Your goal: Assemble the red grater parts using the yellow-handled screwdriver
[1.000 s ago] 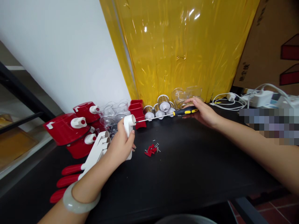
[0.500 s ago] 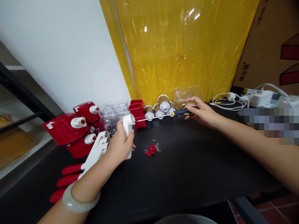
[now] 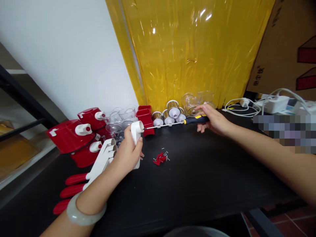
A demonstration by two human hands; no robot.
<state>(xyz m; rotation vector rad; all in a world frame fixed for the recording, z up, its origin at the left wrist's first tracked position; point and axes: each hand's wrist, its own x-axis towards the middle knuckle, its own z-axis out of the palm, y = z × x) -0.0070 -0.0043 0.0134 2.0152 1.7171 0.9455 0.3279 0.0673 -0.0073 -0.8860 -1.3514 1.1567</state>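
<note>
My left hand (image 3: pixel 128 149) is wrapped round a white plastic crank handle (image 3: pixel 136 131), its round socket end up and facing right. My right hand (image 3: pixel 213 120) has its fingers on the dark blue and yellow grip of a long screwdriver (image 3: pixel 196 119). The screwdriver lies nearly level, and its tip meets the side of the socket end; the exact contact is too small to make out. On the table below lie small red plastic parts (image 3: pixel 160 159) with several loose screws (image 3: pixel 167 157) around them. Left of my hand rest white handles with red grips (image 3: pixel 74 178).
Red housings (image 3: pixel 71 136) with white knobs are stacked at the left, beside clear plastic cups (image 3: pixel 120 117). Red hoppers (image 3: pixel 144 115) and metal grater drums (image 3: pixel 173 109) stand along the yellow sheet at the back. White cables (image 3: pixel 240 113) lie at the right on the black table (image 3: pixel 202 177).
The screwdriver's grip has turned, showing its yellow patches differently, and my right fingers have shifted around it. My left hand and the white handle stay almost in place.
</note>
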